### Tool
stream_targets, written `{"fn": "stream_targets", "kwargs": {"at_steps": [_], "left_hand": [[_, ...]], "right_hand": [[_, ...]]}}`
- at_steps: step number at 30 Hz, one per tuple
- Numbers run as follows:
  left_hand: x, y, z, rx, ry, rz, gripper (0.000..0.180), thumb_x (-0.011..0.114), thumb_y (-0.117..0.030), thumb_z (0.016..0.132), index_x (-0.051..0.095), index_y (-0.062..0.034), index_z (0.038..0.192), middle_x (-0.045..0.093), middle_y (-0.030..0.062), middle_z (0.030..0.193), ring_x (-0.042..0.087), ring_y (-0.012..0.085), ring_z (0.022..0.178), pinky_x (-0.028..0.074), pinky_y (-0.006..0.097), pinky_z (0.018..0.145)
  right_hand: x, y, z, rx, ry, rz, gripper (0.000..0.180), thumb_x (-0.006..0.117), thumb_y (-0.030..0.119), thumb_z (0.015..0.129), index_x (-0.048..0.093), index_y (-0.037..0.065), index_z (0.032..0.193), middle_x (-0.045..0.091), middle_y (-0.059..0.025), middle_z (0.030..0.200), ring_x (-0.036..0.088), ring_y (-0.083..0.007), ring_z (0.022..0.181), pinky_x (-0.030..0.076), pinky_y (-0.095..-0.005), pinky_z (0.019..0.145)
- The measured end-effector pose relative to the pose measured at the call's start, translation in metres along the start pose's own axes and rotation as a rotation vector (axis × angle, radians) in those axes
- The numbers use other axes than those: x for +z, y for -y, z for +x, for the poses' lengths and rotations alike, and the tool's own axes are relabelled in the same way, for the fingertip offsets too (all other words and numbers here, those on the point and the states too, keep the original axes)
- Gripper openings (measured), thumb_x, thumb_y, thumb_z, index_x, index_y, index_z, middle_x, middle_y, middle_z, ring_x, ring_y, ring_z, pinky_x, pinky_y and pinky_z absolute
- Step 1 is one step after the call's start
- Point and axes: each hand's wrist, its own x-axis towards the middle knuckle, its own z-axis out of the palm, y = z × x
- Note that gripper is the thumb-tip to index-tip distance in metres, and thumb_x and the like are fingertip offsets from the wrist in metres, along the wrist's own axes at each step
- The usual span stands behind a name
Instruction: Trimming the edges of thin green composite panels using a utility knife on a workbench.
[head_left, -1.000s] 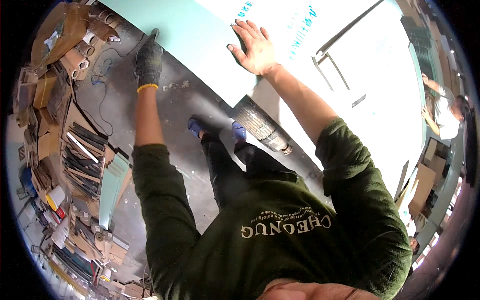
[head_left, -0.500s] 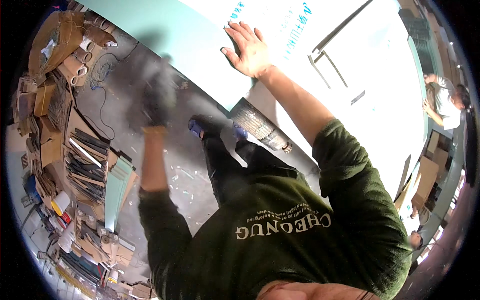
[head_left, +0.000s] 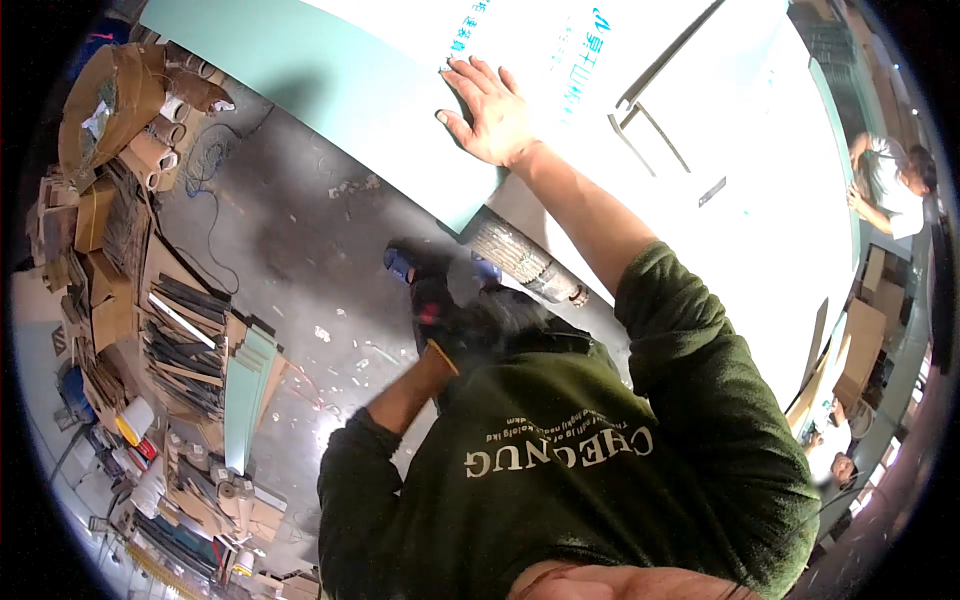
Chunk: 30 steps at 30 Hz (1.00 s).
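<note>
Fingers (head_left: 470,85) of the right hand (head_left: 492,118) are spread wide and lie flat on the big pale green board (head_left: 330,95), pressing on it close to its lower corner; they grip nothing. That board is the landmark for everything else. It slants across the upper part of the view, its green face running off to the upper left and a brightly lit white stretch with blue printing beside the hand. The right forearm reaches from the dark green sleeve up to the board.

The left hand (head_left: 438,325) wears a dark glove with a yellow cuff and hangs below the board's lower corner, clear of it, over the grey floor (head_left: 300,250). It is blurred, so I cannot tell whether its fingers are curled or open, nor whether they hold anything.

Just under the board's corner, a ribbed grey roll (head_left: 520,262) lies on the floor, and two blue-toed shoes (head_left: 400,265) stand beside it. Down and left of the board, well apart, stacks of cardboard and offcuts (head_left: 180,340) line the floor, with a narrow green strip (head_left: 245,395) leaning among them. Past the board's far right end, another person in a white shirt (head_left: 885,180) is bent at work.
</note>
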Motion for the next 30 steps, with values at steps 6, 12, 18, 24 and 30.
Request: {"fn": "stream_targets", "kwargs": {"at_steps": [6, 12, 18, 24, 30], "left_hand": [[-0.029, 0.199, 0.077, -0.223, -0.048, 0.707, 0.036, 0.043, -0.013, 0.091, 0.047, -0.0095, 0.127, 0.061, 0.0103, 0.087, 0.058, 0.0202, 0.074, 0.048, 0.034, 0.070], [-0.046, 0.279, 0.113, -0.704, -0.166, -0.354, 0.042, 0.042, -0.012, 0.092, 0.043, -0.0136, 0.133, 0.062, 0.0098, 0.075, 0.058, 0.0166, 0.059, 0.048, 0.030, 0.053], [-0.069, 0.135, 0.091, -0.200, 0.044, -0.778, 0.059, 0.054, -0.010, 0.083, 0.036, -0.0133, 0.139, 0.062, 0.0213, 0.088, 0.061, 0.0299, 0.073, 0.049, 0.036, 0.071], [-0.037, 0.239, 0.109, -0.014, -0.188, -1.213, 0.052, 0.042, -0.018, 0.093, 0.028, -0.0101, 0.142, 0.049, 0.0088, 0.132, 0.058, 0.0228, 0.102, 0.045, 0.037, 0.088], [0.011, 0.407, 0.111, 0.004, -0.238, -0.467, 0.037, 0.046, -0.012, 0.088, 0.054, -0.0100, 0.124, 0.055, 0.0057, 0.126, 0.063, 0.0171, 0.074, 0.050, 0.029, 0.057]], "right_hand": [[-0.017, -0.019, 0.001, 0.006, -0.030, -0.030, 0.056, 0.048, 0.044, 0.085, 0.043, 0.014, 0.133, 0.037, -0.0064, 0.141, 0.027, -0.0266, 0.135, 0.019, -0.0469, 0.111], [-0.006, 0.001, 0.000, -0.012, -0.019, 0.011, 0.056, 0.048, 0.044, 0.085, 0.044, 0.013, 0.132, 0.038, -0.0064, 0.141, 0.029, -0.0269, 0.134, 0.019, -0.0475, 0.110], [-0.008, -0.010, 0.002, 0.011, -0.045, -0.009, 0.055, 0.048, 0.043, 0.085, 0.045, 0.013, 0.131, 0.039, -0.0067, 0.140, 0.029, -0.0271, 0.133, 0.021, -0.0478, 0.110], [-0.007, -0.002, 0.007, -0.001, -0.008, -0.006, 0.054, 0.048, 0.043, 0.086, 0.045, 0.014, 0.131, 0.039, -0.0063, 0.140, 0.030, -0.0277, 0.133, 0.021, -0.0480, 0.110], [-0.024, 0.018, 0.012, 0.062, 0.111, -0.006, 0.050, 0.047, 0.036, 0.085, 0.046, 0.011, 0.129, 0.039, -0.0099, 0.139, 0.030, -0.0291, 0.133, 0.021, -0.0498, 0.109]]}}
